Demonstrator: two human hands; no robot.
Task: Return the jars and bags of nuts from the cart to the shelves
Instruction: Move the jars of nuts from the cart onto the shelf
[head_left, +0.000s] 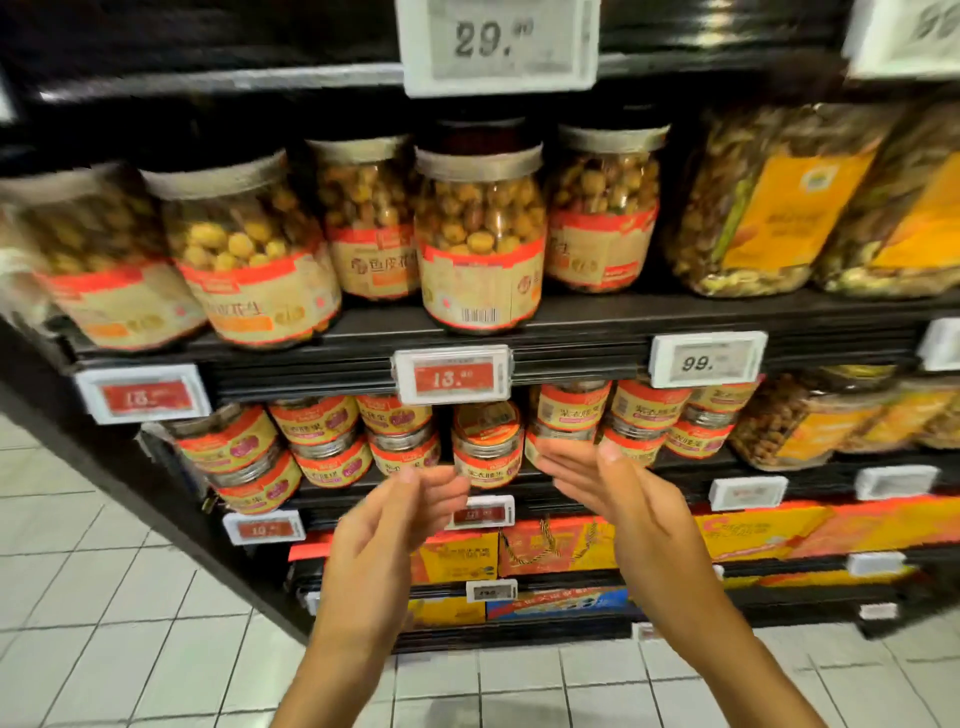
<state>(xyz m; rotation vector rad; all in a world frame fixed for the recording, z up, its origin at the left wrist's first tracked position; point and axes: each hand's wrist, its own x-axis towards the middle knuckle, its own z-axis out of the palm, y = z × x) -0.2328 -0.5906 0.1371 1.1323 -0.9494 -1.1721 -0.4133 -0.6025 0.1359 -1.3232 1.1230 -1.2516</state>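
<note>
Tall clear jars of coated nuts (480, 244) with grey lids and red-and-tan labels stand in a row on the upper black shelf (571, 332). Below it, small jars with the same label colours (487, 441) are stacked two high. My left hand (395, 525) and my right hand (618, 499) are both raised in front of the small stacked jars, palms facing each other, fingers straight and holding nothing. A short gap separates the fingertips from the jars. The cart is out of view.
Large jars with orange labels (769, 202) fill the right side of both shelves. Orange and red gift boxes (556, 545) sit on the lower shelves. Price tags (452, 375) hang on the shelf edges. White tiled floor (104, 597) lies to the left and below.
</note>
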